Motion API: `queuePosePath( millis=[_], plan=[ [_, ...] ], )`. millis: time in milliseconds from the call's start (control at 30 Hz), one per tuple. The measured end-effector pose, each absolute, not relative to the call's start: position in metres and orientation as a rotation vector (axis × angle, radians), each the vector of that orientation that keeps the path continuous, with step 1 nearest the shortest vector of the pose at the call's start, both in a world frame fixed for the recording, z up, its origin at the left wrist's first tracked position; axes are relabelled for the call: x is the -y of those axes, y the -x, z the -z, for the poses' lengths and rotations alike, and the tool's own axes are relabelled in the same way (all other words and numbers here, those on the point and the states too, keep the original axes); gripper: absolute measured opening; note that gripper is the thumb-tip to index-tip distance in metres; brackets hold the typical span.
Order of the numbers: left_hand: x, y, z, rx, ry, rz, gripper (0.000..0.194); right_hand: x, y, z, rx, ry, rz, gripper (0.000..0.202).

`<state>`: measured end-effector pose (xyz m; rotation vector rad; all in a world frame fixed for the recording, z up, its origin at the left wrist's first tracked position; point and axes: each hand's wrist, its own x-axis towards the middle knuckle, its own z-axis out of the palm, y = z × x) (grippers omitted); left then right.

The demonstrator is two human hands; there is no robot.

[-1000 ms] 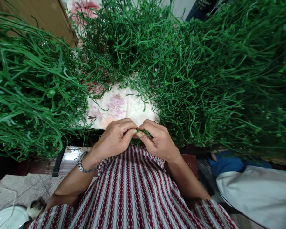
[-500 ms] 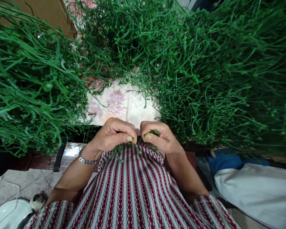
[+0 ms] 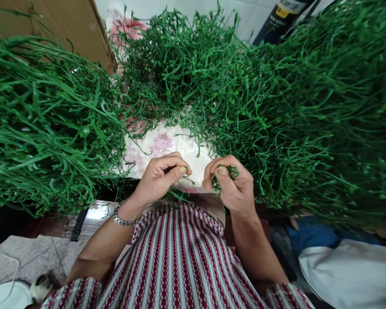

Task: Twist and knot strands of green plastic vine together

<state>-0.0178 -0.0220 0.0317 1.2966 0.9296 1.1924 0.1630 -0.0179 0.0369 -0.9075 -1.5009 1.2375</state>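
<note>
My left hand (image 3: 157, 178), with a metal band at the wrist, pinches a thin green stem (image 3: 179, 195) between thumb and forefinger; its loose end hangs below the fingers. My right hand (image 3: 238, 184) is closed round a small bunch of green stems (image 3: 233, 172), whose tips poke out above the thumb. Both hands are over the near edge of a flowered cloth (image 3: 176, 143), a short gap between them. A large heap of tangled green stems (image 3: 48, 124) lies to the left. Another heap (image 3: 286, 120) spreads across the back and right.
A cardboard box (image 3: 67, 25) stands at the back left. A dark cylinder with a label (image 3: 278, 21) leans at the back right. Pale fabric (image 3: 354, 270) and blue cloth lie at the lower right. A white round dish (image 3: 9, 296) is at the lower left.
My hands have moved apart, the right one going right and turning more upright. The view has tilted up, showing more of the wall and the dark cylinder.
</note>
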Motion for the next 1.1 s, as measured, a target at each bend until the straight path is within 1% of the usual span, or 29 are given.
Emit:
queuePosePath(
  millis=[100, 233, 367, 467, 533, 600, 767, 933, 1033, 1100],
  plan=[
    [0.021, 0.013, -0.031, -0.921, -1.168, -1.183, 0.02, 0.015, -0.16, -0.038, 1.516, 0.979, -1.217, 0.013],
    [0.019, 0.008, -0.032, -0.885, -1.026, -1.183, 0.022, 0.013, -0.157, -0.044, 1.816, 1.081, -0.951, 0.018],
    [0.017, 0.003, -0.033, -0.947, -1.027, -1.302, 0.017, 0.018, -0.152, -0.041, 2.007, 1.097, -0.779, 0.024],
    [0.016, 0.0, -0.033, -1.0, -1.118, -1.324, 0.014, 0.021, -0.149, -0.036, 2.055, 1.059, -0.71, 0.016],
    [0.015, 0.0, -0.032, -1.031, -1.151, -1.277, 0.015, 0.021, -0.149, -0.034, 2.031, 1.041, -0.684, 0.007],
    [0.015, 0.002, -0.032, -1.036, -1.156, -1.223, 0.017, 0.02, -0.151, -0.033, 2.018, 1.036, -0.687, 0.005],
    [0.014, 0.004, -0.033, -1.065, -1.125, -1.219, 0.015, 0.019, -0.152, -0.03, 2.076, 0.975, -0.676, 0.014],
    [0.012, -0.001, -0.031, -1.071, -1.115, -1.295, 0.014, 0.022, -0.145, -0.025, 2.033, 0.958, -0.572, 0.017],
    [0.01, -0.004, -0.031, -1.081, -1.136, -1.313, 0.015, 0.021, -0.144, -0.026, 2.003, 1.0, -0.632, 0.016],
    [0.009, -0.006, -0.032, -1.063, -1.124, -1.312, 0.015, 0.02, -0.145, -0.027, 1.973, 1.041, -0.671, 0.02]
  ],
)
